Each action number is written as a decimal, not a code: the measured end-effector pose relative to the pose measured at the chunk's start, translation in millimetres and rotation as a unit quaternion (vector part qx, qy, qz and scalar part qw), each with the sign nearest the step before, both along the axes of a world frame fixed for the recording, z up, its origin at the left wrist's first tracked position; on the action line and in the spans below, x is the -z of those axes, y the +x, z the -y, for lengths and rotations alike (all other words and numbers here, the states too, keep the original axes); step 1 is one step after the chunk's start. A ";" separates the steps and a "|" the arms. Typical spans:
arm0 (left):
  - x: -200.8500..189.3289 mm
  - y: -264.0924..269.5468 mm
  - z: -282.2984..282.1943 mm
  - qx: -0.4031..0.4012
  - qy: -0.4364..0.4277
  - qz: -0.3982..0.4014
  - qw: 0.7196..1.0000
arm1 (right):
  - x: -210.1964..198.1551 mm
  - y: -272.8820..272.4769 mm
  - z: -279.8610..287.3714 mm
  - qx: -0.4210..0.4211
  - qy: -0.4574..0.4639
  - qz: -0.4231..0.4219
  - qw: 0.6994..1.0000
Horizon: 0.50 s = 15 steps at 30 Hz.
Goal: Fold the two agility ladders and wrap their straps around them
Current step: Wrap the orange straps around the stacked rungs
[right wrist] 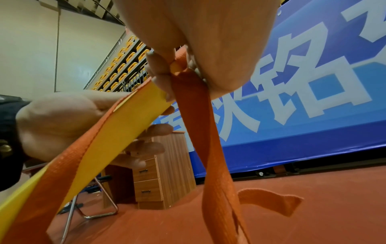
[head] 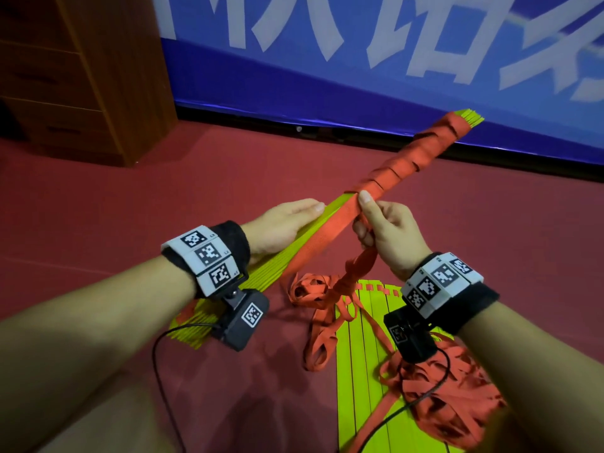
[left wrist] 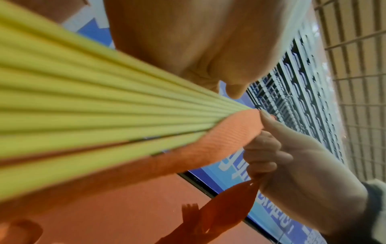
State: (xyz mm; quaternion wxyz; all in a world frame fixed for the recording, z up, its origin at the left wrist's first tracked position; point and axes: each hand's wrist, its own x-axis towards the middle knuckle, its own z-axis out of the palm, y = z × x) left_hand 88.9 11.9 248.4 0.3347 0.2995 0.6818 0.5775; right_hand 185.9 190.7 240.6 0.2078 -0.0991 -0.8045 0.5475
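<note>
Left hand: the left hand point(head: 284, 225) lies along the folded ladder point(head: 295, 243), thumb on top, fingers curled underneath, gripping the yellow-green rungs.
Folded ladder: held up off the floor, slanting away to the right, far half wound in orange strap point(head: 354, 266).
Right hand: the right hand point(head: 385, 233) is fisted round the strap, thumb pressing it onto the bundle.
Ladder 2 point(head: 362, 354): flat on the red floor point(head: 196, 191) below the right wrist, straps piled loose.

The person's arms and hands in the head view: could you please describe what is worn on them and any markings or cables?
Both forearms are bare, with no sleeves. Each wrist carries a black band topped by white blocks printed with black square-code markers; the right wrist has the same set. Under each wrist hangs a small black camera box bearing its own marker, with a thin black cable trailing from it. The fingers are bare, without gloves.
</note>
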 end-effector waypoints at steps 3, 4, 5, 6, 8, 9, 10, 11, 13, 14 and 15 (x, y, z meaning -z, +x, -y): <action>-1.7 1.3 1.9 0.026 0.009 0.049 0.998 | 0.0 0.6 0.7 -0.004 0.010 0.001 1.000; -1.8 1.0 2.1 0.022 0.017 0.057 0.998 | -1.1 1.3 0.8 -0.007 0.014 0.003 1.000; -1.7 0.6 2.0 0.015 0.028 0.064 0.997 | -2.3 1.6 1.0 -0.012 0.016 0.006 1.000; -0.6 -0.8 1.9 0.005 0.037 0.064 0.997 | -4.4 1.8 1.4 -0.018 0.015 0.011 1.000; 2.0 -3.2 1.0 -0.014 0.050 0.057 0.997 | -8.0 2.1 2.8 -0.027 0.011 0.018 0.999; 2.6 -3.9 0.2 -0.021 0.055 0.054 0.997 | -9.0 2.1 3.3 -0.028 0.006 0.019 0.999; 3.2 -4.3 -0.7 -0.029 0.060 0.049 0.997 | -10.3 1.8 4.0 -0.029 -0.002 0.020 0.999; 2.7 -4.5 -1.4 -0.038 0.065 0.041 0.996 | -11.3 1.1 4.3 -0.028 -0.012 0.026 0.999; 2.3 -5.2 -2.0 -0.061 0.069 0.013 0.996 | -13.2 0.9 4.6 -0.025 -0.033 0.046 0.998; 2.7 -5.7 -2.3 -0.076 0.071 -0.003 0.995 | -13.5 1.1 4.1 -0.025 -0.040 0.058 0.997; 2.8 -5.2 -2.6 -0.090 0.073 -0.018 0.993 | -12.8 1.0 3.3 -0.026 -0.047 0.069 0.996</action>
